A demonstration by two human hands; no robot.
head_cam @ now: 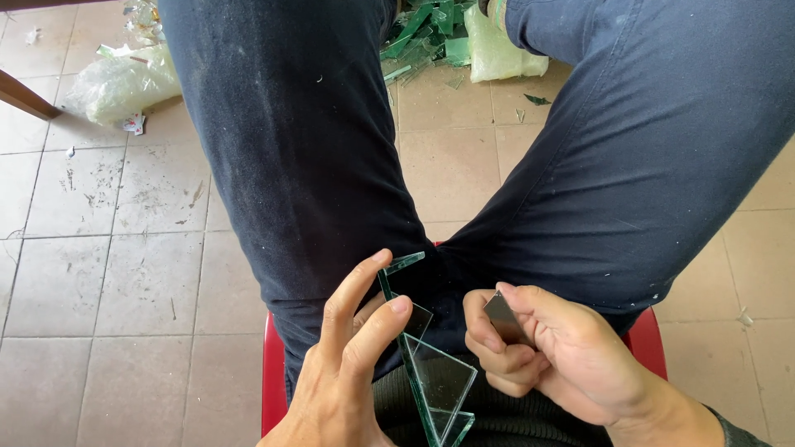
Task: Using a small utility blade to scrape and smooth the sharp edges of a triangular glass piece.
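Note:
My left hand (344, 364) grips a clear, green-edged piece of glass (435, 381), shaped like a long triangle, holding it upright over my lap with thumb and fingers pinching its upper edge. My right hand (551, 356) is curled around a small flat grey metal tool (505, 319), held just right of the glass and apart from it. Both hands hover above my dark trousers (331, 165) as I sit with my knees spread.
I sit on a red stool (273, 372) on a tiled floor (99, 273). A heap of green glass offcuts (426, 33) and plastic bags (124, 79) lie ahead. A brown wooden edge (25, 95) juts in at left.

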